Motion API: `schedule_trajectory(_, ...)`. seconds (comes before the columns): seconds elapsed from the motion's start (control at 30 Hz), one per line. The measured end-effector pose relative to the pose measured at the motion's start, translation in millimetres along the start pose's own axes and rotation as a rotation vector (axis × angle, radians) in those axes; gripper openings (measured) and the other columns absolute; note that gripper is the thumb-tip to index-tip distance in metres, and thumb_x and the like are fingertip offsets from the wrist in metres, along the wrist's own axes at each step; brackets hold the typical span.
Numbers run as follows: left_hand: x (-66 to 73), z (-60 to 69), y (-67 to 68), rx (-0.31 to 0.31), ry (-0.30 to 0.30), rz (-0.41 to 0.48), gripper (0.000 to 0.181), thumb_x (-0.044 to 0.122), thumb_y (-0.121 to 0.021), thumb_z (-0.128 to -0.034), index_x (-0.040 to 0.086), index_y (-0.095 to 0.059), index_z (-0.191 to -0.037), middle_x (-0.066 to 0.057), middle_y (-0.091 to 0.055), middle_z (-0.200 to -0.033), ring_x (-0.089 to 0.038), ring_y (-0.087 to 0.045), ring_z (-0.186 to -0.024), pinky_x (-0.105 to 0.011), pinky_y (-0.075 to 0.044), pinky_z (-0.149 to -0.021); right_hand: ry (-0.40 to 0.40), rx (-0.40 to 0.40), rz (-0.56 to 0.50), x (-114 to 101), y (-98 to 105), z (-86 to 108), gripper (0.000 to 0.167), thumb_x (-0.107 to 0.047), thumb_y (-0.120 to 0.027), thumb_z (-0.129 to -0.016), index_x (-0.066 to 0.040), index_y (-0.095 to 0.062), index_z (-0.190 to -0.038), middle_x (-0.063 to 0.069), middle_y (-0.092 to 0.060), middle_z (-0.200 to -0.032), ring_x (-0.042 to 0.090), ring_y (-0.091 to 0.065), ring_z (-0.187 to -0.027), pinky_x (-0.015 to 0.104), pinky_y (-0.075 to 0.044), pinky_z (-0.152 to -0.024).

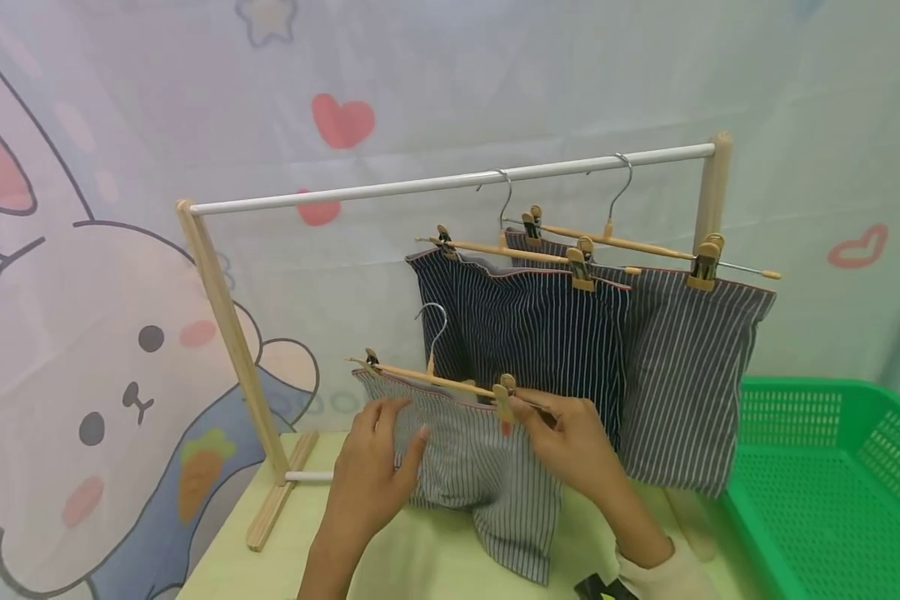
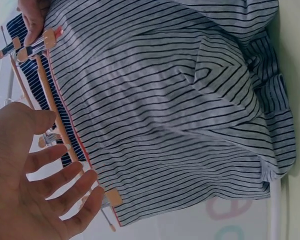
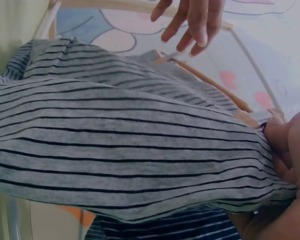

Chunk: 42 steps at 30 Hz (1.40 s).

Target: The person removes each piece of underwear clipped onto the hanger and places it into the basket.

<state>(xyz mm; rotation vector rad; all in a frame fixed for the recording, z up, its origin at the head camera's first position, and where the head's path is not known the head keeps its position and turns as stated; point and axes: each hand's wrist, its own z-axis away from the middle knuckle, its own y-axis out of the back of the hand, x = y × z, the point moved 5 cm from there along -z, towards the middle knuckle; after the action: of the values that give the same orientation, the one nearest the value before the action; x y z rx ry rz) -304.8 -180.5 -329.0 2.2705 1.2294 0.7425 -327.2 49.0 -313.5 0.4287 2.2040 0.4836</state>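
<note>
Light grey striped shorts hang from a clip hanger in front of the rack, its metal hook free of the rail. At the right clip, my right hand pinches the waistband corner and the hanger's end. My left hand is beside the left part of the shorts with its fingers spread. In the left wrist view that left hand shows its palm, fingers loosely bent near the hanger bar and holding nothing. The right wrist view shows the right hand at the cloth's edge.
A rack with a white rail bears navy striped shorts and dark grey striped shorts on clip hangers toward its right. A green plastic basket stands at the right. Behind hangs a cartoon rabbit backdrop.
</note>
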Motion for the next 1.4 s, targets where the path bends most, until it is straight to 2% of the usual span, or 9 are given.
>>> schedule_trajectory(0.1, 0.3, 0.6, -2.4, -0.014, 0.022, 0.013, 0.043, 0.032, -0.065, -0.0968, 0.009, -0.058, -0.132, -0.010, -0.060, -0.128, -0.030, -0.061, -0.115, -0.046, -0.055, -0.086, 0.024, -0.016, 0.014, 1, 2, 0.4, 0.031, -0.022, -0.059, -0.101, -0.001, -0.071, -0.120, 0.011, -0.076, -0.095, -0.001, -0.036, -0.050, 0.022, -0.039, -0.048)
schedule_trajectory(0.2, 2.2, 2.2, -4.8, -0.021, 0.030, 0.016, 0.043, 0.032, -0.066, -0.0963, 0.010, -0.058, -0.132, -0.010, -0.060, -0.128, -0.030, -0.061, -0.115, -0.045, -0.055, -0.087, 0.059, -0.035, 0.023, 2, 4, 1.5, 0.030, -0.021, -0.059, -0.101, -0.001, -0.071, -0.119, 0.011, -0.076, -0.096, -0.001, -0.040, -0.054, 0.022, -0.043, -0.053)
schedule_trajectory(0.4, 7.0, -5.2, 0.1, 0.037, -0.012, 0.009, 0.043, 0.032, -0.066, -0.0963, 0.008, -0.056, -0.131, -0.013, -0.060, -0.128, -0.031, -0.061, -0.112, -0.045, -0.055, -0.085, 0.109, -0.047, 0.052, 4, 14, 2.4, 0.027, -0.018, -0.060, -0.100, -0.002, -0.073, -0.117, 0.005, -0.074, -0.085, -0.002, -0.035, -0.053, 0.022, -0.041, -0.052)
schedule_trajectory(0.6, 3.2, -7.2, 1.9, 0.004, 0.047, 0.033, 0.049, 0.035, -0.063, -0.0979, 0.008, -0.051, -0.138, -0.016, -0.056, -0.134, -0.034, -0.058, -0.116, -0.048, -0.053, -0.090, 0.117, -0.069, 0.057, 10, 22, 4.2, 0.025, -0.018, -0.060, -0.100, -0.004, -0.074, -0.116, -0.004, -0.059, -0.066, -0.003, -0.030, -0.050, 0.022, -0.037, -0.048)
schedule_trajectory(0.73, 1.8, -8.2, -0.5, -0.035, 0.084, 0.026, 0.055, 0.037, -0.062, -0.0985, 0.007, -0.045, -0.142, -0.019, -0.052, -0.139, -0.037, -0.055, -0.119, -0.051, -0.050, -0.096, 0.119, -0.080, 0.047, 11, 29, 5.3, 0.026, -0.018, -0.059, -0.100, -0.003, -0.074, -0.116, 0.004, -0.073, -0.082, -0.002, -0.039, -0.053, 0.023, -0.041, -0.050)
schedule_trajectory(0.87, 1.7, -11.5, -4.7, -0.060, 0.119, 0.019, 0.057, 0.041, -0.059, -0.0994, 0.007, -0.044, -0.142, -0.020, -0.049, -0.140, -0.039, -0.052, -0.124, -0.052, -0.048, -0.099, 0.114, -0.094, 0.046, 11, 37, 5.7, 0.026, -0.017, -0.059, -0.100, -0.002, -0.073, -0.117, 0.011, -0.076, -0.097, 0.000, -0.047, -0.057, 0.023, -0.044, -0.051)
schedule_trajectory(1.03, -0.1, -13.2, -8.6, -0.065, 0.137, 0.000, 0.057, 0.041, -0.059, -0.0996, 0.006, -0.045, -0.141, -0.019, -0.050, -0.135, -0.035, -0.055, -0.117, -0.049, -0.051, -0.091, 0.136, -0.111, 0.051, 12, 45, 5.9, 0.025, -0.013, -0.059, -0.100, -0.002, -0.073, -0.117, 0.012, -0.076, -0.097, -0.001, -0.047, -0.058, 0.022, -0.043, -0.050)
schedule_trajectory(1.2, -7.9, -11.0, -7.9, -0.067, 0.147, -0.023, 0.056, 0.036, -0.060, -0.0997, 0.004, -0.045, -0.143, -0.021, -0.050, -0.133, -0.035, -0.056, -0.114, -0.048, -0.052, -0.086, 0.133, -0.127, 0.050, 13, 48, 6.8, 0.025, -0.013, -0.059, -0.100, -0.001, -0.073, -0.116, 0.007, -0.074, -0.089, -0.001, -0.041, -0.054, 0.022, -0.040, -0.048)
schedule_trajectory(1.4, -11.6, -13.1, -4.2, -0.079, 0.119, -0.027, 0.048, 0.029, -0.045, -0.1070, 0.000, -0.041, -0.145, -0.026, -0.051, -0.136, -0.042, -0.057, -0.115, -0.053, -0.052, -0.089, 0.151, -0.128, 0.031, 11, 51, 7.2, 0.024, -0.011, -0.059, -0.100, 0.000, -0.073, -0.115, 0.008, -0.074, -0.089, -0.001, -0.040, -0.056, 0.022, -0.040, -0.049)
